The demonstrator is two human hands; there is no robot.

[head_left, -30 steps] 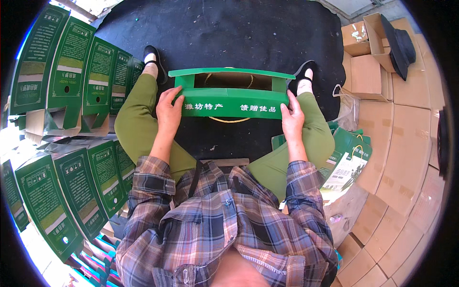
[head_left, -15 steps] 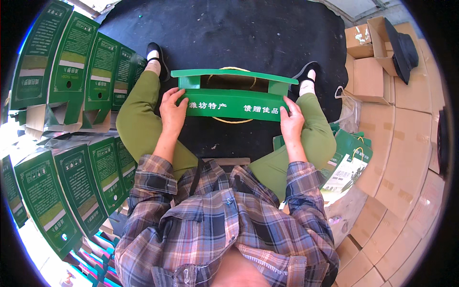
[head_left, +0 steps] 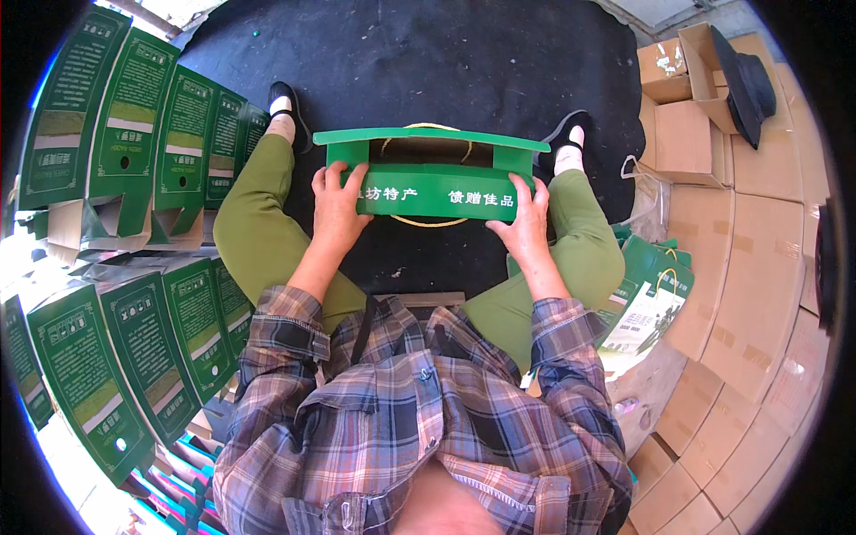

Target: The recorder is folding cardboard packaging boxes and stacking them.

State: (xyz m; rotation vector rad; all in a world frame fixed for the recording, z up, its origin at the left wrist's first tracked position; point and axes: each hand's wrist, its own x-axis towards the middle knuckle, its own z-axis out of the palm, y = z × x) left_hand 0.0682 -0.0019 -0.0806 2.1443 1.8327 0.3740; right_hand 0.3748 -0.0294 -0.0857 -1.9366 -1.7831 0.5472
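A green cardboard gift box (head_left: 434,191) with white lettering on its near flap is between my knees. Its top gapes, showing a dark brown inside, and a yellow cord handle (head_left: 430,223) loops out on the near side. At the flap's left end my left hand (head_left: 339,209) grips the card, fingertips over the upper edge and thumb on the front. My right hand (head_left: 527,223) holds the right end likewise, its fingers up at the edge and its thumb low on the flap. The box's lower part is out of sight.
Rows of standing green boxes (head_left: 134,116) line my left side. More flat green boxes (head_left: 655,276) with cord handles lie by my right knee. Brown cartons (head_left: 744,285) are stacked along the right, a black hat (head_left: 747,85) on top. A black sheet (head_left: 446,62) covers the ground ahead.
Both hands have shifted their hold at the flap's ends, bringing their fingers up over its edge. The box has moved slightly left.
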